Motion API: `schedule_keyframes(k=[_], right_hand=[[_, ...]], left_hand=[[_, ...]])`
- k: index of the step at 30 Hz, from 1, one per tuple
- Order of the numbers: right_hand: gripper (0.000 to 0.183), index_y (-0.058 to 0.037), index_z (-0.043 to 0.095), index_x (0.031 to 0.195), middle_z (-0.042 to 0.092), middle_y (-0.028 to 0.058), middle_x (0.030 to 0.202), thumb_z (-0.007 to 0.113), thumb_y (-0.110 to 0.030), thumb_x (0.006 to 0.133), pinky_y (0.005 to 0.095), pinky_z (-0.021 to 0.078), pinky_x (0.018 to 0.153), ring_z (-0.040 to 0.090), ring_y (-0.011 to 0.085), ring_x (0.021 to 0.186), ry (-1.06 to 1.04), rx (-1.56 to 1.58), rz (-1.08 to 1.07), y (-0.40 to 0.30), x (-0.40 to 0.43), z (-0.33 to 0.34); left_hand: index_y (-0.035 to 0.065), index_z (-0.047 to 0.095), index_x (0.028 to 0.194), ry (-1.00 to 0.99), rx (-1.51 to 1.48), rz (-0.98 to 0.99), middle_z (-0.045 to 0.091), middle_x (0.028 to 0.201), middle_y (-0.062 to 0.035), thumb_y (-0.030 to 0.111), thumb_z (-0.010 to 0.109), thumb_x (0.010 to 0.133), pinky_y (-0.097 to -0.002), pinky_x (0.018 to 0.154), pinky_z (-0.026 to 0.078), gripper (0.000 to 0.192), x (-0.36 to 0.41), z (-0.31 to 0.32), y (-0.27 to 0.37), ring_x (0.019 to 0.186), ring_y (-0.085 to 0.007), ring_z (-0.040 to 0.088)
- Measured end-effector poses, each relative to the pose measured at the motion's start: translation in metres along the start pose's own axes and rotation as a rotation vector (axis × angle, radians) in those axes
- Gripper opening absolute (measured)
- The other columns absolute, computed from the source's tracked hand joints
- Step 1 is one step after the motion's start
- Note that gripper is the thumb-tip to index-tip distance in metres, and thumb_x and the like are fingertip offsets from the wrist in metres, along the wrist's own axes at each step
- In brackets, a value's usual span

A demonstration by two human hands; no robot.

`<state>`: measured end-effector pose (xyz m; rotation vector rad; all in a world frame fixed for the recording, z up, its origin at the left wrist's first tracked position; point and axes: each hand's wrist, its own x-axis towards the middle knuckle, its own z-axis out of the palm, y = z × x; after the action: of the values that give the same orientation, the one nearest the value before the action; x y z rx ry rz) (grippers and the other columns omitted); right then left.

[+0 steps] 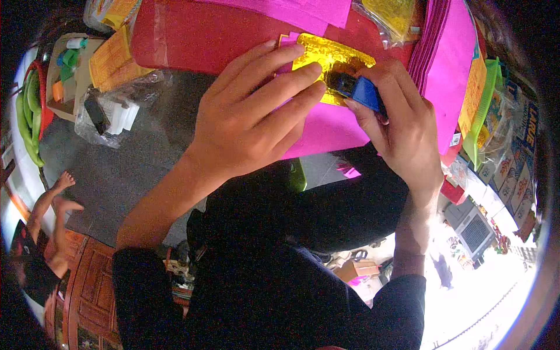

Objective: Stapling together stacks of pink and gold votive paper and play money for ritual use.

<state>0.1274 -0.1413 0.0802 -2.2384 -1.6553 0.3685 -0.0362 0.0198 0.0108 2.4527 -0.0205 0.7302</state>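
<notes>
A shiny gold foil sheet (321, 52) lies over magenta paper (334, 131) on the red tabletop (188, 39). My left hand (253, 109) is spread palm down, with several fingertips resting on the foil's left part; its thumb is hidden. Between the thumb and fingers of my right hand (400, 113) is a small blue tool (366, 93) with a dark end, possibly a stamp or a stapler. That dark end is over the right part of the foil, and whether it touches is hard to tell.
A pile of magenta sheets (442, 83) stands at the right, by a green plastic basket (481, 118). Clear plastic with white contents (120, 116) and a cardboard box (65, 100) are at left. Another person's legs (57, 205) show at far left.
</notes>
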Motion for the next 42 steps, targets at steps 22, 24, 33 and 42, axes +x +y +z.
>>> schedule_keyframes(k=[22, 24, 33, 42], right_hand=[[0.034, -0.0025, 0.056, 0.112, 0.060, 0.0150, 0.102, 0.074, -0.014, 0.085, 0.0429, 0.0541, 0.061, 0.066, 0.0370, 0.083, -0.009, -0.078, 0.003, 0.002, -0.002, 0.002], [0.034, -0.0024, 0.056, 0.112, 0.060, 0.0148, 0.101, 0.074, -0.014, 0.085, 0.0426, 0.0543, 0.061, 0.066, 0.0366, 0.083, -0.014, -0.086, 0.010, 0.002, -0.002, 0.003], [0.036, -0.0025, 0.056, 0.114, 0.060, 0.0155, 0.101, 0.074, -0.015, 0.086, 0.0419, 0.0546, 0.060, 0.066, 0.0362, 0.081, -0.026, -0.107, -0.009, -0.003, 0.002, 0.004], [0.031, -0.0009, 0.057, 0.113, 0.061, 0.0187, 0.103, 0.071, -0.012, 0.088, 0.0429, 0.0536, 0.065, 0.065, 0.0396, 0.084, 0.008, -0.023, -0.022, 0.003, 0.000, -0.001]], left_hand=[[0.0070, 0.074, 0.106, 0.000, -0.018, 0.006, 0.068, 0.120, -0.0086, 0.005, 0.070, 0.076, -0.0489, 0.103, 0.049, 0.031, 0.002, 0.002, 0.000, 0.117, -0.0331, 0.063], [0.0069, 0.074, 0.106, -0.002, -0.015, 0.007, 0.069, 0.119, -0.0086, 0.004, 0.070, 0.076, -0.0489, 0.103, 0.049, 0.030, 0.002, 0.002, 0.000, 0.117, -0.0330, 0.063], [0.0063, 0.074, 0.106, 0.008, 0.004, 0.021, 0.069, 0.119, -0.0090, 0.005, 0.070, 0.077, -0.0486, 0.102, 0.050, 0.030, 0.001, 0.002, -0.001, 0.117, -0.0336, 0.063], [0.0068, 0.074, 0.107, 0.011, -0.014, 0.014, 0.069, 0.119, -0.0081, 0.006, 0.070, 0.078, -0.0479, 0.102, 0.050, 0.029, 0.001, 0.003, -0.002, 0.116, -0.0320, 0.063]])
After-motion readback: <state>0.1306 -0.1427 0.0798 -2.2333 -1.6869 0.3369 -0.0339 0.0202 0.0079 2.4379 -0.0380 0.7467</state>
